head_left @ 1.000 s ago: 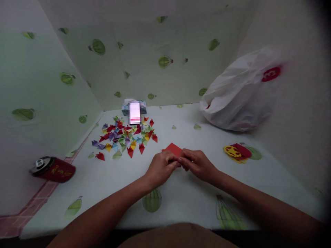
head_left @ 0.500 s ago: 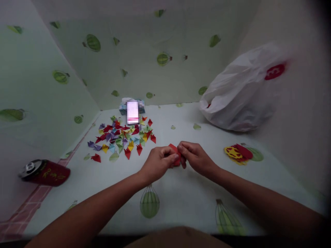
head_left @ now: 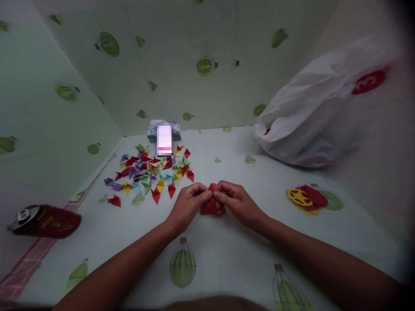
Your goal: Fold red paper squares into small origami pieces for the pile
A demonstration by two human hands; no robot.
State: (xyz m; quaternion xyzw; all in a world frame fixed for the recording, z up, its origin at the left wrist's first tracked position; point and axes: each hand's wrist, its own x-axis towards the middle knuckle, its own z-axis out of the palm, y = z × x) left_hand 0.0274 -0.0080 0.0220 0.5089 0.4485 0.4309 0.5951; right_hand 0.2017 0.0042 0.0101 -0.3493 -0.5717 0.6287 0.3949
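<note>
A small piece of folded red paper [head_left: 207,210] is between my hands, just above or on the white tabletop; I cannot tell which. My left hand [head_left: 189,199] pinches its upper left part between thumb and fingers. From the other side my right hand [head_left: 239,201] pinches it close to the top, both thumbs almost meeting. A red point of the paper shows above the thumbs, and its lower edge shows below them. Fingers cover its middle. Beyond my left hand lies a spread of small folded paper pieces [head_left: 155,196] in red, yellow, green, blue and purple.
Behind the folded pieces, a phone [head_left: 164,138] with a blurred bright screen leans on a tissue box [head_left: 151,133]. A red can [head_left: 48,221] stands at left. At right are a bulging white plastic bag [head_left: 311,121] and red and yellow paper cutouts [head_left: 306,198].
The red paper has been turned, so its lower edge now faces me and a point sticks up. My hands have come closer together on it. The camera view has shifted slightly.
</note>
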